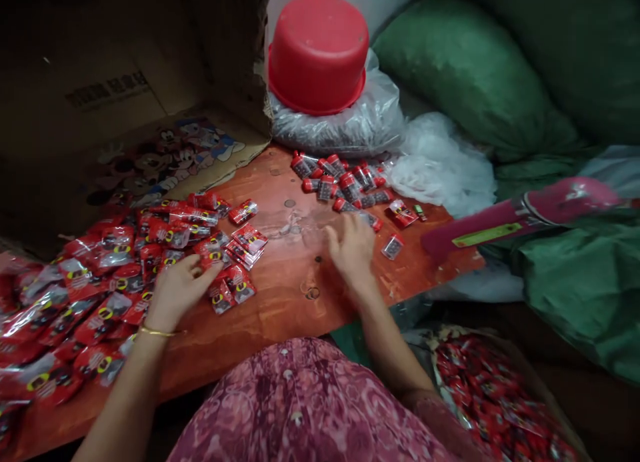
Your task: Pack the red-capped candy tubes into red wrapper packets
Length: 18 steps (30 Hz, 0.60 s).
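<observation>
My left hand (176, 290) rests on a heap of red printed plastic packets (105, 282) at the left of the reddish wooden board (280, 315); its fingers curl over a packet, and whether they grip it is unclear. My right hand (351, 247) reaches across the board's middle with fingers spread flat, just short of a cluster of small red-capped items (345, 182) at the far edge. One loose small item (393, 247) lies to the right of that hand. Nothing shows inside the right hand.
An upturned red bucket (319, 52) sits on a clear plastic bag (345, 125) behind the board. An open cardboard box (130, 95) stands at back left. Green sacks (475, 75) fill the right. A pink tool (530, 215) lies at right. More red packets (490, 395) fill a box below right.
</observation>
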Available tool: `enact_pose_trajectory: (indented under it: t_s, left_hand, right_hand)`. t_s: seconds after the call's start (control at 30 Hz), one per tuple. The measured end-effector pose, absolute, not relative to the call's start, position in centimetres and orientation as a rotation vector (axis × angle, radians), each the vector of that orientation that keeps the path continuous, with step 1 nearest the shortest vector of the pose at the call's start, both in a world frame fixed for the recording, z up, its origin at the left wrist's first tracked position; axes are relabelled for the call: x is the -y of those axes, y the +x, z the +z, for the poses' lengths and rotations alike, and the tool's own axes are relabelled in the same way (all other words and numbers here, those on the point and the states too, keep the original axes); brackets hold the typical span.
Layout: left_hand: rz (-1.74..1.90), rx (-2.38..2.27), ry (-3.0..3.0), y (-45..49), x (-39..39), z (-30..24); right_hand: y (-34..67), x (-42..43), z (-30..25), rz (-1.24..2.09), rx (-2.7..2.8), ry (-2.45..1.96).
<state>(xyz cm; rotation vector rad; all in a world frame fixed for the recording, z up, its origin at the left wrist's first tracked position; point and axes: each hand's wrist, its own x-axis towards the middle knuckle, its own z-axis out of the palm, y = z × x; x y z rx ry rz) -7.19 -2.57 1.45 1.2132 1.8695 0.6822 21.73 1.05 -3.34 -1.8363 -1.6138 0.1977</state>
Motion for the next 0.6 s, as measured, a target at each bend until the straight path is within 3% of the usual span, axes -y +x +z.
enact_pose_trajectory:
  t_s: [0.17, 0.3, 0.4, 0.6]
  left_hand:
    - [-0.042, -2.319, 1.724, -9.9, 3.0, 3.3]
    - [0.284, -2.615, 1.959, -8.4, 3.2, 3.9]
    - [0.589, -2.470, 2.124, -6.2, 2.4, 3.1]
    - [0.311, -2.021, 2.299, -2.5, -1.1, -1.2]
  right_hand:
    - [25.6, -2.7, -5.9, 0.124, 1.630, -2.249]
    - [23.4, -2.1, -7.7, 0.116, 1.934, -2.082]
    - [22.4, -1.8, -8.4, 0.021, 1.981, -1.975]
    - [23.1, -1.6, -9.1, -0.050, 1.897, -1.844]
